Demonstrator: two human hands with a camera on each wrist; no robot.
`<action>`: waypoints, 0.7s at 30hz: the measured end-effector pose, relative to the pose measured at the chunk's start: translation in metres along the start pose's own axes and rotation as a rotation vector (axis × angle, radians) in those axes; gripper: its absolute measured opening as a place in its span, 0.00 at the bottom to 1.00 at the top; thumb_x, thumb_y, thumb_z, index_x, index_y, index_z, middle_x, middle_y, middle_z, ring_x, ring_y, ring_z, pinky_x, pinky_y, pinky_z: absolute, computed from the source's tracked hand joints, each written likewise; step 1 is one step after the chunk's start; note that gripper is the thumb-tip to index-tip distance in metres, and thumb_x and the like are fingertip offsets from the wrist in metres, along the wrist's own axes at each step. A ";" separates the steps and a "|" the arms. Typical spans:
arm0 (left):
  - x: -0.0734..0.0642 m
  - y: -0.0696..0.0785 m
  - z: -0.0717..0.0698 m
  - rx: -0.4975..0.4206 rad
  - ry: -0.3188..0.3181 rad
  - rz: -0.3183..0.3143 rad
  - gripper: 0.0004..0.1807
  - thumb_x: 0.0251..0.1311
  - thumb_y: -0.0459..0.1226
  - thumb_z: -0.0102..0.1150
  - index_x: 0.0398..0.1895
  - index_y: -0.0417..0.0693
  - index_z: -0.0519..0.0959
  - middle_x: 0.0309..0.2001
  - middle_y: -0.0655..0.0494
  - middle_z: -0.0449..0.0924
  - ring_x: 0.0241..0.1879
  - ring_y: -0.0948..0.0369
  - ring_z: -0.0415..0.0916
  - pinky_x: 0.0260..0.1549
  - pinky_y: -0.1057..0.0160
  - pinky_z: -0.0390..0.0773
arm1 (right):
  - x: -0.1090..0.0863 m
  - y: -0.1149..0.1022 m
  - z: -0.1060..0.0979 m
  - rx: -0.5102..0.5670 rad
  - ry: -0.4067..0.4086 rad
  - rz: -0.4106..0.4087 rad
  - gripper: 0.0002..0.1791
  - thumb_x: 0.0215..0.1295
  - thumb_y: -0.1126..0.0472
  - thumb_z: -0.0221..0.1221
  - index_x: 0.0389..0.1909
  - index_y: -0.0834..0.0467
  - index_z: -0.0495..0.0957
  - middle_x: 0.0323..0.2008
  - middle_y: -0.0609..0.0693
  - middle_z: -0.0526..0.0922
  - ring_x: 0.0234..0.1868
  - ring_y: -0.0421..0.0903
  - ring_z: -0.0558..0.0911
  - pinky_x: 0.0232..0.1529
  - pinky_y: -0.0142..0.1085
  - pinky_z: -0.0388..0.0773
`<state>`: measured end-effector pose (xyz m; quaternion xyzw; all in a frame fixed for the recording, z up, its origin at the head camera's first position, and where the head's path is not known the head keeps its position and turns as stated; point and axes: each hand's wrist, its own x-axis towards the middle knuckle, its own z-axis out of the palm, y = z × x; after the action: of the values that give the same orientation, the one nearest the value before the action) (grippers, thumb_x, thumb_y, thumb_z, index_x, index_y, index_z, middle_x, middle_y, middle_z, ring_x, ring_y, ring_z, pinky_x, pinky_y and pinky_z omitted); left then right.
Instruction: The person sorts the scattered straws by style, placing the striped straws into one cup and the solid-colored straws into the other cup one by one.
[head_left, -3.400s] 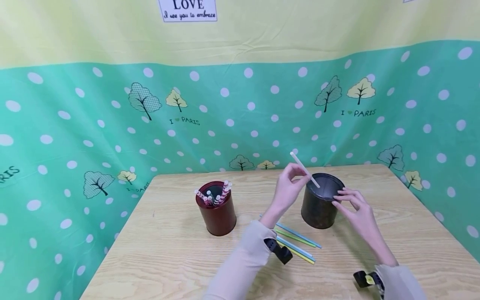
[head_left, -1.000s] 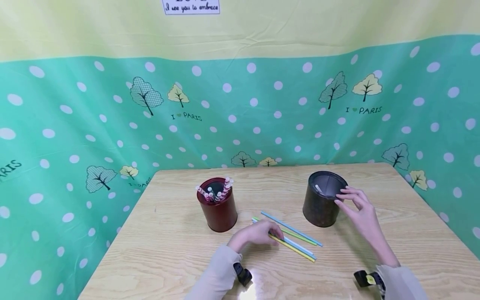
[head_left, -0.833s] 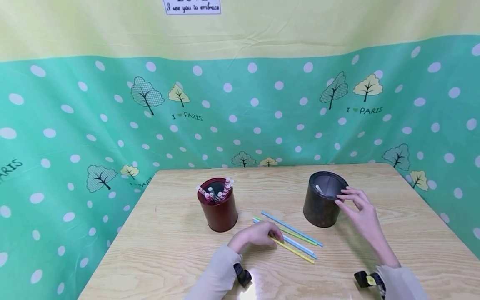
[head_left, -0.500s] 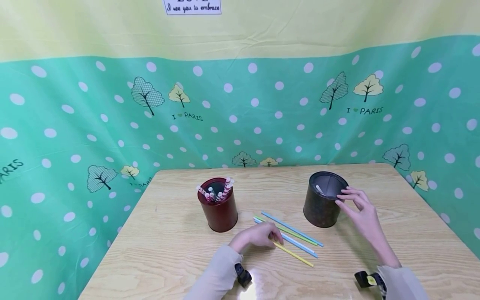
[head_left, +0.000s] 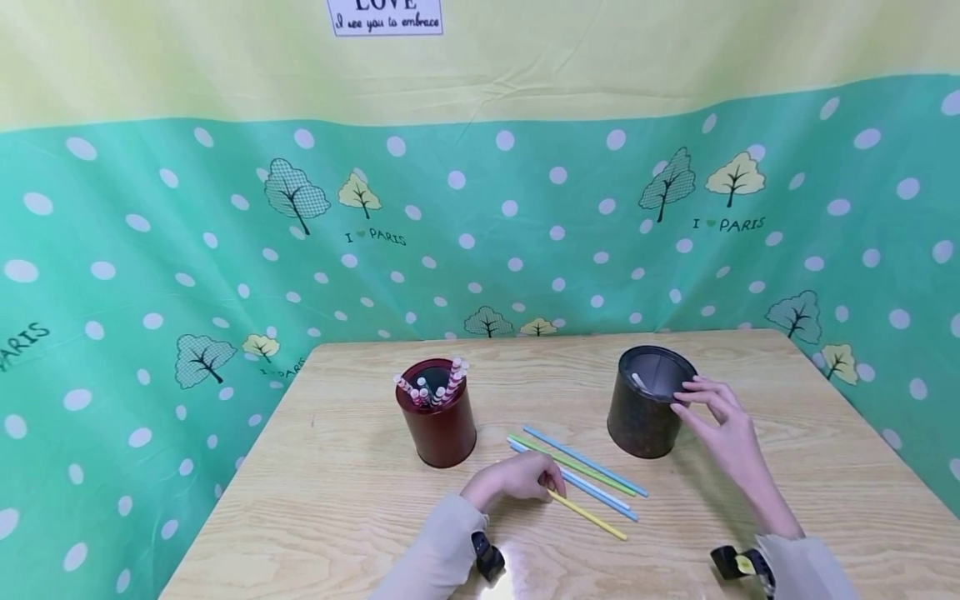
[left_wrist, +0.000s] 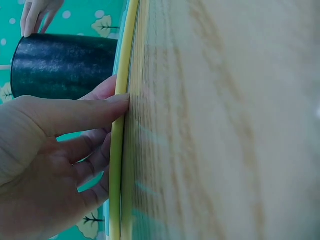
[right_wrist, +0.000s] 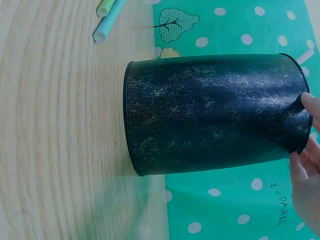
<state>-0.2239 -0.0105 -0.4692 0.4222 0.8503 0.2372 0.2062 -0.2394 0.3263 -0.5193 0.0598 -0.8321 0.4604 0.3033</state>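
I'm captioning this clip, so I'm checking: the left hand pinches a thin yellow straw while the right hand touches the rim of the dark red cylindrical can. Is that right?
Wrong can: the head view shows the right hand touching the black cylindrical can at its rim. The rest is right.

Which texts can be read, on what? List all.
"LOVE": white panel on the cloth.
"I see you to embrace": same panel.
"I (heart) PARIS": cloth, twice in head view.
"I PARIS", sideways: cloth, right wrist view.
"PARIS", clipped: cloth, head view's left edge.
Lettering by the table's left corner: too small.
Red tin, black tin: none.
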 end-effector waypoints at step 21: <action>-0.002 0.005 -0.005 -0.018 0.031 0.044 0.09 0.43 0.23 0.59 0.29 0.42 0.79 0.23 0.59 0.73 0.24 0.74 0.63 0.27 0.79 0.66 | 0.000 -0.020 -0.004 0.057 -0.023 -0.054 0.13 0.52 0.61 0.62 0.41 0.53 0.80 0.50 0.46 0.71 0.58 0.37 0.63 0.58 0.24 0.55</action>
<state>-0.2226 -0.0102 -0.4622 0.4350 0.8418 0.2558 0.1917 -0.2300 0.3181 -0.5036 0.0961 -0.8202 0.4746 0.3044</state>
